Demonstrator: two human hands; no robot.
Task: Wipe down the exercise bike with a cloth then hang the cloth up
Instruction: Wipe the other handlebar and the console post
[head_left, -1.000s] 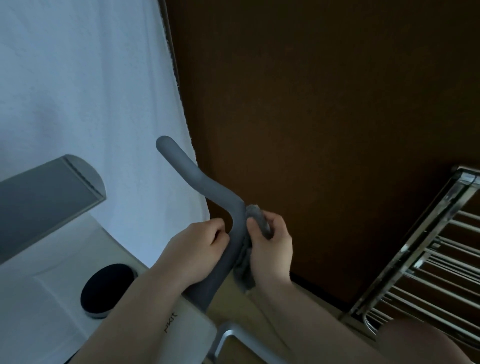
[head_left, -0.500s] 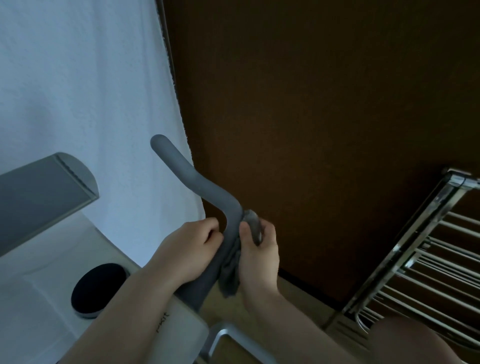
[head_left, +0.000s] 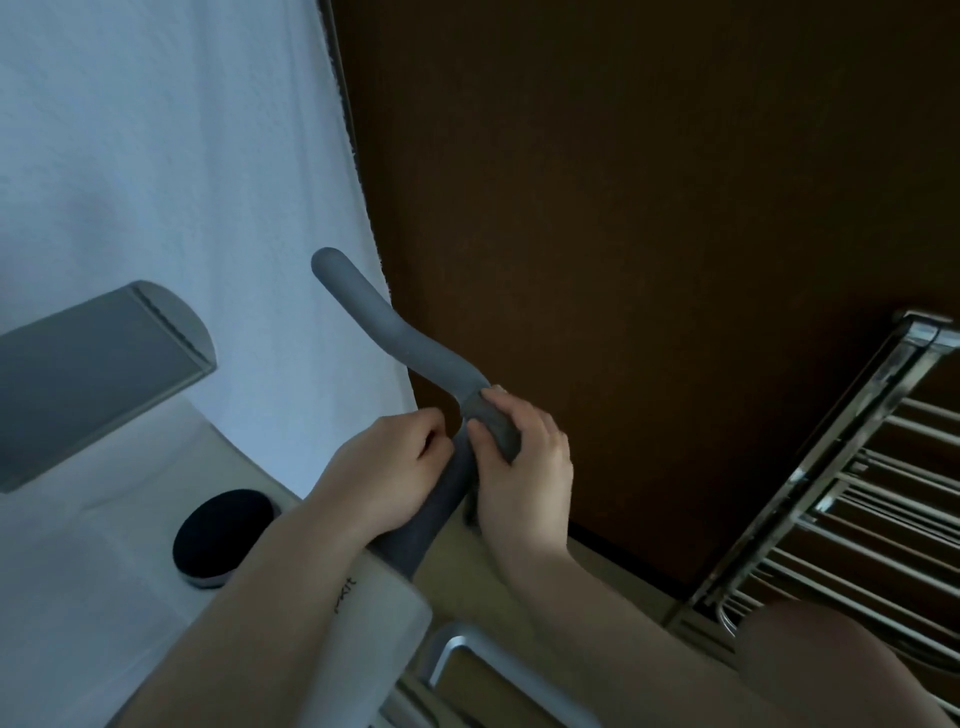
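Observation:
The exercise bike's grey padded handlebar (head_left: 384, 322) rises from the white bike body (head_left: 104, 597) towards the upper left, bending in the middle. My left hand (head_left: 384, 478) curls round the lower part of the bar. My right hand (head_left: 524, 473) grips a grey cloth (head_left: 493, 423) wrapped round the bar at its bend, thumb on the near side and fingers on the far side. Most of the cloth is hidden under that hand; a dark fold hangs below it.
A grey console panel (head_left: 98, 374) juts out at the left above a round black knob (head_left: 223, 538). A white towel or curtain (head_left: 182, 171) hangs behind, beside a dark brown wall (head_left: 649, 234). A chrome drying rack (head_left: 857, 493) stands at the right. A metal frame bar (head_left: 488, 654) lies below.
My right hand has slid the cloth a little up the bar to the bend and wrapped it tighter, so less cloth hangs loose. The left hand keeps its hold.

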